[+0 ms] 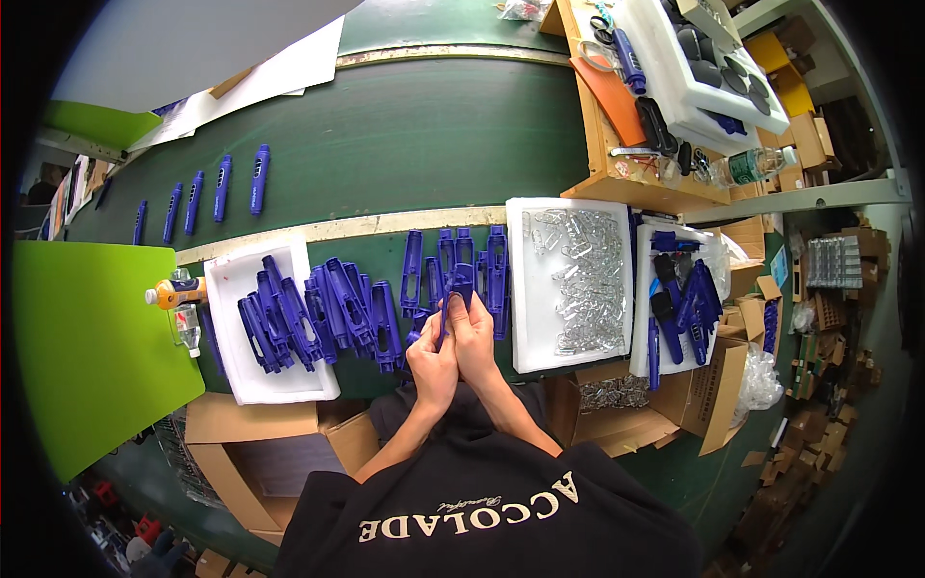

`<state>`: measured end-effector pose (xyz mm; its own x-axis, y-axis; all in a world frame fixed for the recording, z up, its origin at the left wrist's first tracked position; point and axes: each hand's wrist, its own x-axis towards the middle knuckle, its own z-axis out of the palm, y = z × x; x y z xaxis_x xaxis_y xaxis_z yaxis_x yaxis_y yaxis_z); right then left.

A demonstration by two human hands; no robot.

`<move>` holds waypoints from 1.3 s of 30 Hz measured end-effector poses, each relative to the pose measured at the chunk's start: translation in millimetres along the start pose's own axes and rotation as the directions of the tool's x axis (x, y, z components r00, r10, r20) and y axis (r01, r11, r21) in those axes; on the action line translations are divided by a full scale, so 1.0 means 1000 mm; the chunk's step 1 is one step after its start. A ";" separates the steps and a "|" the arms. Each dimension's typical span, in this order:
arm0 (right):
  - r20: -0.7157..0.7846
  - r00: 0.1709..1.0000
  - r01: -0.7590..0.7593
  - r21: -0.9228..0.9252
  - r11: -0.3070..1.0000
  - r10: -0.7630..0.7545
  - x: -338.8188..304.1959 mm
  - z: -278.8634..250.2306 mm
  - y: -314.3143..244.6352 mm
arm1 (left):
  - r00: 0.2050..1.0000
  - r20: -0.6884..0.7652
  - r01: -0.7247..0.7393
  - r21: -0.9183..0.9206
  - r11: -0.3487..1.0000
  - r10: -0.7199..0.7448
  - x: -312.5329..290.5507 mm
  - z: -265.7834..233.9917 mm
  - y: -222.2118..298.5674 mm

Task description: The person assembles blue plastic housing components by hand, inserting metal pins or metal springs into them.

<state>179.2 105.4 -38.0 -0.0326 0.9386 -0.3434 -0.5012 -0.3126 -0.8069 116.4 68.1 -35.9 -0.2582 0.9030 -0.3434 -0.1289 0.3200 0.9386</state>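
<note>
My left hand [432, 364] and my right hand [475, 337] are together in front of me, both gripping one blue plastic shell piece [459, 286] held upright over the near edge of the green belt [405, 135]. Just behind it, several more blue shell pieces [467, 258] lie in a row. A heap of the same blue pieces [318, 313] fills and spills off a white foam tray [249, 380] to the left of my hands. To the right, another white tray [525, 347] holds a pile of clear plastic parts [578, 279].
A further white tray with blue and black parts [679, 299] sits far right. Several blue pieces [222, 188] lie on the belt at the far left. A wooden rack [597, 144] stands at the back right. Cardboard boxes [260, 453] sit near my body, and a green board [87, 337] and small bottles [178, 294] are at my left.
</note>
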 end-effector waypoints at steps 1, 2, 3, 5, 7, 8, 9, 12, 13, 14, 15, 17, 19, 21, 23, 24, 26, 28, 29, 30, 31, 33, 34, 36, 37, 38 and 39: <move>-0.005 1.000 -0.014 0.014 1.000 0.014 0.000 0.001 0.001 | 1.000 -0.020 -0.010 0.001 1.000 0.010 0.000 0.001 -0.002; -0.005 1.000 -0.018 0.015 1.000 0.018 0.000 0.000 0.001 | 0.999 -0.039 -0.021 0.002 1.000 0.021 -0.001 0.001 -0.003; 0.003 0.999 -0.046 0.007 0.999 0.046 0.000 -0.002 0.001 | 0.999 -0.041 -0.018 0.004 1.000 0.019 -0.001 0.000 -0.002; 0.009 0.997 -0.071 -0.002 0.997 0.071 0.002 -0.006 0.002 | 1.000 -0.025 0.001 0.029 1.000 0.000 0.001 0.000 0.003; 0.045 0.997 -0.054 -0.057 0.997 0.056 0.001 -0.005 0.003 | 1.000 -0.008 -0.002 -0.024 1.000 0.002 0.002 -0.002 0.004; 0.050 0.997 -0.055 -0.052 0.997 0.058 0.002 -0.003 0.001 | 1.000 0.009 -0.005 -0.077 0.997 0.006 0.003 -0.005 0.004; 0.063 0.997 -0.033 -0.112 0.993 0.040 0.005 -0.003 -0.004 | 0.995 0.074 0.080 -0.100 0.992 -0.073 0.007 -0.009 0.005; 0.036 0.997 -0.057 -0.314 0.948 0.072 0.007 -0.018 -0.006 | 0.974 0.199 0.173 -0.318 0.932 -0.112 0.004 -0.014 0.015; 0.051 0.994 -0.076 -0.330 0.941 0.098 0.006 -0.021 -0.012 | 0.953 0.254 0.230 -0.261 0.938 -0.163 0.005 -0.018 0.015; 0.065 0.990 -0.094 -0.346 0.933 0.123 0.005 -0.022 -0.017 | 0.953 0.255 0.232 -0.263 0.937 -0.165 0.005 -0.018 0.016; 0.063 0.990 -0.094 -0.349 0.932 0.124 0.005 -0.024 -0.017 | 0.962 0.240 0.193 -0.265 0.945 -0.129 0.005 -0.017 0.017; 0.125 0.987 -0.064 -0.270 0.961 0.101 0.006 -0.024 -0.018 | 0.982 0.183 0.107 -0.296 0.949 -0.054 0.006 -0.016 0.012; 0.145 0.976 -0.118 -0.285 0.951 0.165 0.007 -0.031 -0.025 | 0.981 0.191 0.087 -0.292 0.953 -0.031 0.008 -0.016 0.007; 0.163 0.960 -0.170 -0.301 0.938 0.227 0.007 -0.031 -0.026 | 0.980 0.200 0.066 -0.288 0.955 -0.008 0.010 -0.018 0.008; 0.027 0.981 0.181 -0.501 0.846 -0.193 0.005 -0.023 -0.017 | 0.978 0.207 0.095 -0.269 0.958 -0.038 0.010 -0.021 0.011; 0.028 0.981 0.182 -0.500 0.847 -0.193 0.007 -0.025 -0.017 | 0.978 0.206 0.093 -0.269 0.958 -0.038 0.010 -0.021 0.011; 0.158 0.907 0.405 -0.577 0.710 -0.390 0.010 -0.027 -0.023 | 0.968 0.237 0.139 -0.253 0.958 -0.077 0.009 -0.021 0.012; 0.006 0.970 0.218 -0.476 0.852 -0.245 0.005 -0.025 -0.025 | 0.964 0.256 0.148 -0.266 0.952 -0.079 0.010 -0.019 0.013; 0.032 0.997 0.083 -0.371 0.925 -0.077 0.006 -0.029 -0.026 | 0.959 0.272 0.157 -0.279 0.947 -0.079 0.010 -0.018 0.013; 0.078 0.993 -0.065 -0.265 0.962 0.088 0.006 -0.031 -0.026 | 0.958 0.276 0.158 -0.278 0.947 -0.079 0.010 -0.016 0.014; 0.054 0.991 -0.102 -0.287 0.952 0.123 0.001 -0.023 -0.032 | 0.973 0.227 0.102 -0.265 0.959 -0.041 0.008 -0.014 0.015; 0.041 0.998 -0.039 -0.236 0.971 0.050 -0.002 -0.014 -0.027 | 0.984 0.180 0.046 -0.248 0.968 0.000 0.006 -0.009 0.015; 0.025 0.999 0.032 -0.188 0.982 -0.028 -0.001 -0.009 -0.024 | 0.985 0.167 -0.022 -0.180 0.983 0.053 0.008 -0.004 0.015; 0.033 0.987 0.160 -0.255 0.954 -0.157 -0.002 -0.007 -0.016 | 0.980 0.164 -0.096 -0.112 0.989 0.114 0.010 -0.004 0.010; 0.031 0.990 0.144 -0.227 0.963 -0.141 -0.003 -0.008 -0.013 | 0.977 0.206 -0.049 -0.046 0.998 0.058 0.009 -0.011 0.008; 0.030 0.992 0.129 -0.198 0.972 -0.125 -0.003 -0.009 -0.012 | 0.970 0.244 -0.005 0.022 1.000 -0.001 0.010 -0.014 0.007; 0.035 0.991 0.137 -0.195 0.971 -0.133 -0.002 -0.009 -0.012 | 0.974 0.226 -0.010 -0.059 0.998 0.023 0.013 -0.012 0.006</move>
<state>193.7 105.9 -31.8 0.0044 0.9763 -0.2162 -0.3224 -0.2033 -0.9245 100.6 78.6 -34.8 -0.0382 0.9515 -0.3051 -0.1828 0.2935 0.9383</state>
